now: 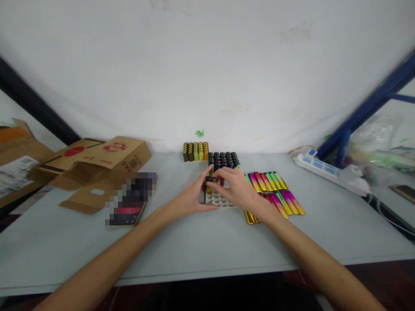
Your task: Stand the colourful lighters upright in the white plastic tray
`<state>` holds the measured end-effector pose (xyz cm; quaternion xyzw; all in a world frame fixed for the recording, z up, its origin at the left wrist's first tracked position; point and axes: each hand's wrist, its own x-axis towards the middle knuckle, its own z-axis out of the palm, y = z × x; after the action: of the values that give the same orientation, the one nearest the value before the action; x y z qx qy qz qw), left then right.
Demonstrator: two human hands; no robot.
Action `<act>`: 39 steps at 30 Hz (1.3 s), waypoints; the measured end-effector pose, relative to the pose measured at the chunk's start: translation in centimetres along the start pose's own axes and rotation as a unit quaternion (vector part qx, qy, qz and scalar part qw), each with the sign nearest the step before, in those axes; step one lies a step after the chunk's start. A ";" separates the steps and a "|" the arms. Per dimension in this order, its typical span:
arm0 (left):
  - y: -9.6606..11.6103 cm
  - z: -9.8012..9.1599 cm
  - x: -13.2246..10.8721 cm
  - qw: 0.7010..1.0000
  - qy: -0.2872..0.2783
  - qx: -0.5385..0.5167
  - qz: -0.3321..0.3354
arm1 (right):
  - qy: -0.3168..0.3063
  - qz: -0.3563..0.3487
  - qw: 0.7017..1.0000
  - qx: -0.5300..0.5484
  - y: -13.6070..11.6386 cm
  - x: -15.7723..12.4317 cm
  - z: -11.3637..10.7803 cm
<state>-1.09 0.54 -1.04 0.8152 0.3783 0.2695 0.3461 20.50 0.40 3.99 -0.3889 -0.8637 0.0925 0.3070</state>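
Observation:
Both of my hands meet over a white slotted tray [218, 199] in the middle of the table. My left hand [191, 198] and my right hand [236, 188] pinch together on a small lighter [209, 184] with a dark top, held upright at the tray's left side. Dark-topped lighters [223, 160] fill the tray's far rows. To the right, colourful gradient lighters [275, 192] lie flat in rows, some partly under my right wrist. A short row of green and yellow lighters [195, 151] stands behind the tray near the wall.
An open cardboard box [97, 166] lies at the left, with a blurred-out dark object [131, 201] beside it. A white power strip [327, 170] with its cable runs along the right. A blue shelf post [366, 108] rises at the far right.

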 end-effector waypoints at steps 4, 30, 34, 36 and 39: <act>0.2 -0.1 0.0 1.000 -0.006 -0.003 -0.006 | 0.104 0.058 0.980 0.157 0.9 -0.6 -3.7; 0.1 -0.2 -0.2 0.999 -0.013 0.022 -0.020 | -0.025 0.220 0.974 -0.047 14.0 -7.5 -7.1; 0.2 -0.2 -0.1 0.999 -0.015 0.025 -0.021 | -0.025 0.186 0.978 -0.091 14.3 -7.5 -6.9; 0.2 -0.2 -0.1 0.999 -0.016 0.029 -0.022 | -0.028 0.185 0.977 -0.103 14.3 -7.5 -6.8; 0.2 -0.2 -0.1 0.999 -0.015 0.033 -0.022 | -0.033 0.188 0.975 -0.113 14.4 -7.4 -6.7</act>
<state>-1.24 0.45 -0.79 0.8218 0.3991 0.2367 0.3307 37.12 4.23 0.18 -0.5731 -0.7898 0.0634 0.2091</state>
